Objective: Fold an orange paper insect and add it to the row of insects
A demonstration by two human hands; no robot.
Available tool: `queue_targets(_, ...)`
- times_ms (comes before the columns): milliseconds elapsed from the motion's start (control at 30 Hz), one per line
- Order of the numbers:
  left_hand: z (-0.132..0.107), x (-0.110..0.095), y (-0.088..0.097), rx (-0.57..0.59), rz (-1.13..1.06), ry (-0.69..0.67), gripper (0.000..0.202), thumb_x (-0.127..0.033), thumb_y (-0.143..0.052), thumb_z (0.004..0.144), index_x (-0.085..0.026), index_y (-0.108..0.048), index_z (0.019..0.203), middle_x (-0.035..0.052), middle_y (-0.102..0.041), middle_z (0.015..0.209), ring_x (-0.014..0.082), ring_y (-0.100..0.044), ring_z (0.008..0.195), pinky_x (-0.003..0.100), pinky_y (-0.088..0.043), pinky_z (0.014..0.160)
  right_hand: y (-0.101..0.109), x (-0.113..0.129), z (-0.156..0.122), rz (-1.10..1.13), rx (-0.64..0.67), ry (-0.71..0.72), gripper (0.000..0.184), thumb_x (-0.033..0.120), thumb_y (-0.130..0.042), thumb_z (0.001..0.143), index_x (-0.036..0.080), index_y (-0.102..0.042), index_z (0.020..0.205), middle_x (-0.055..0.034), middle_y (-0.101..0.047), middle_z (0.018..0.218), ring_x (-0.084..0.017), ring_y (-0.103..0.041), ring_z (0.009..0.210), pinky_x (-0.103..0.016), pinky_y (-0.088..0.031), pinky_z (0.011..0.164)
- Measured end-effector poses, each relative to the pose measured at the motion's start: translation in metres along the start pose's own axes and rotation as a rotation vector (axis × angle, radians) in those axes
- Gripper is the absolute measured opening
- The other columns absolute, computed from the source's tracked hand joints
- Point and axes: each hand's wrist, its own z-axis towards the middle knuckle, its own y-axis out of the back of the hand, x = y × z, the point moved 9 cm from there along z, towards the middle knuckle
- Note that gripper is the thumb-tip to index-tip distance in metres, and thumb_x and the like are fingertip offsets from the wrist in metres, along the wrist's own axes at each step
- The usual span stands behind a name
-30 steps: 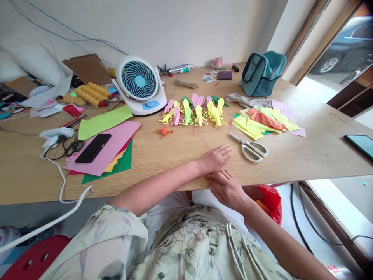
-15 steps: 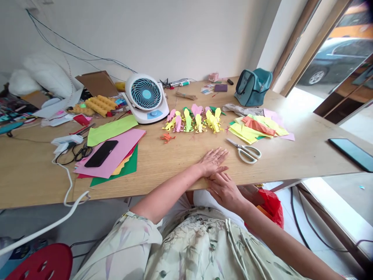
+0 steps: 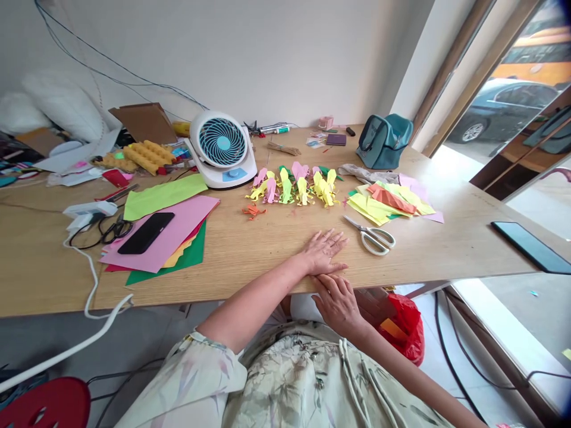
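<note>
My left hand [image 3: 325,252] lies flat on the wooden table [image 3: 250,261], palm down, fingers spread and holding nothing. At the table's front edge rests my right hand [image 3: 336,300], its fingers loosely stretched by the left wrist, with nothing in them. Scissors with pale handles [image 3: 373,236] lie just right of my left hand, blades pointing away to the left. Beyond my hands stands a group of folded paper figures [image 3: 302,189] in yellow, pink and green. A small orange paper piece [image 3: 254,211] lies in front of them, on the left.
A white fan [image 3: 223,148] stands at the back. On the left, a black phone [image 3: 147,233] rests on coloured paper sheets [image 3: 191,208]. Crumpled paper [image 3: 388,199], a teal bag [image 3: 386,139] and a tablet-like device [image 3: 533,245] are on the right. A red bag [image 3: 408,330] hangs below the edge.
The camera view has shifted slightly, so the table's things appear a little further left. My hands stay in nearly the same place on the table.
</note>
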Motion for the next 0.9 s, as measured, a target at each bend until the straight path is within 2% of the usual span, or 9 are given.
queue_targets(167,0.000,0.000,0.001,0.002,0.010,0.014,0.077,-0.063,-0.035,0.095,-0.021,-0.021,0.157,0.0102,-0.015,0.166,0.0321,-0.009,0.154,0.054,-0.011,0.122,0.001,0.000,-0.004,0.030,-0.106,0.002,0.041,0.020,-0.057,0.092,0.025,-0.056,0.133,-0.0086,-0.067,0.122,-0.025,-0.060,0.109,-0.042,-0.041,0.094)
queue_targets(267,0.002,0.004,0.000,-0.020,-0.003,0.056,0.076,-0.063,-0.036,0.095,-0.021,-0.022,0.157,0.0099,-0.015,0.166,0.0322,-0.011,0.153,0.054,-0.011,0.123,0.000,0.000,-0.007,0.027,-0.165,-0.008,0.037,0.017,-0.059,0.091,0.024,-0.060,0.127,-0.0078,-0.069,0.120,-0.024,-0.061,0.108,-0.041,-0.039,0.094)
queue_targets(467,0.000,0.034,0.006,-0.183,-0.041,0.435,0.075,-0.061,-0.039,0.093,-0.021,-0.028,0.156,0.0094,-0.021,0.165,0.0324,-0.016,0.152,0.052,-0.014,0.124,-0.004,-0.001,-0.007,0.025,-0.180,-0.038,0.034,0.019,-0.059,0.092,0.025,-0.062,0.125,-0.0079,-0.069,0.121,-0.023,-0.060,0.108,-0.039,-0.038,0.095)
queue_targets(567,-0.003,0.041,0.007,-0.225,-0.041,0.547,0.073,-0.060,-0.033,0.095,-0.019,-0.028,0.156,0.0110,-0.021,0.164,0.0341,-0.016,0.152,0.054,-0.014,0.123,-0.005,-0.002,-0.008,0.026,-0.189,-0.038,0.034,0.019,-0.060,0.092,0.025,-0.062,0.125,-0.0070,-0.069,0.121,-0.022,-0.059,0.109,-0.037,-0.036,0.097)
queue_targets(700,-0.010,0.050,0.010,-0.262,-0.049,0.683,0.073,-0.056,-0.032,0.096,-0.015,-0.028,0.156,0.0124,-0.023,0.164,0.0329,-0.017,0.152,0.051,-0.014,0.124,-0.006,-0.003,-0.009,0.031,-0.192,-0.044,0.033,0.018,-0.060,0.091,0.025,-0.063,0.124,-0.0061,-0.069,0.120,-0.021,-0.059,0.109,-0.036,-0.034,0.098)
queue_targets(833,-0.006,0.047,0.009,-0.292,-0.231,0.579,0.075,-0.057,-0.038,0.095,-0.014,-0.027,0.156,0.0137,-0.021,0.164,0.0333,-0.012,0.153,0.052,-0.005,0.124,-0.005,-0.003,-0.008,0.033,-0.195,-0.054,0.031,0.019,-0.060,0.092,0.024,-0.064,0.122,-0.0060,-0.069,0.120,-0.021,-0.059,0.109,-0.036,-0.034,0.098)
queue_targets(900,-0.006,0.051,0.011,-0.290,-0.328,0.532,0.074,-0.056,-0.038,0.095,-0.015,-0.028,0.156,0.0127,-0.024,0.163,0.0330,-0.012,0.153,0.053,-0.004,0.124,-0.005,-0.003,-0.008,0.037,-0.197,-0.060,0.031,0.019,-0.060,0.092,0.024,-0.064,0.122,-0.0061,-0.070,0.119,-0.021,-0.059,0.108,-0.036,-0.034,0.098)
